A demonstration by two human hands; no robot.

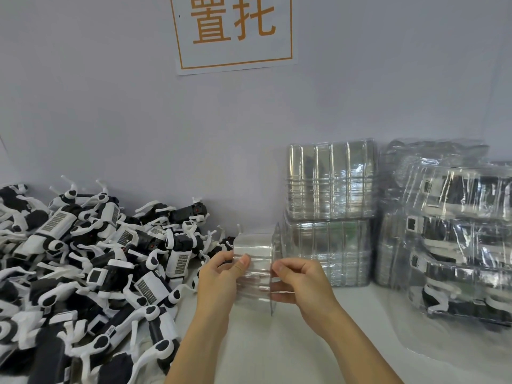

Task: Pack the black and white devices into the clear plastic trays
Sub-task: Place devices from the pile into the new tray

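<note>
At table centre, above the white table [304,342], a clear plastic tray [253,268] is held up on edge between both hands. The left hand [219,278] grips its ribbed left side, thumb laid across the front face, fingers curled behind. The right hand [299,281] pinches the flanged rim on the right side, thumb and forefinger closed on the edge. The tray is carried clear of the surface; no device can be seen inside it.

To the left, a large loose heap of black and white devices [91,261] is spread over the table, bodies and white curved limbs tangled, several with grid-patterned labels facing up. The heap's near edge lies just beside the left hand.

Behind the held tray, two stacks of empty clear trays [329,209] are set one upon the other against the wall. Further right, filled trays [454,234] holding black and white devices are piled within a crinkled clear plastic bag [432,153].

On the pale wall [97,106], a white sign [234,31] with an orange border and orange characters is fixed above the table.
</note>
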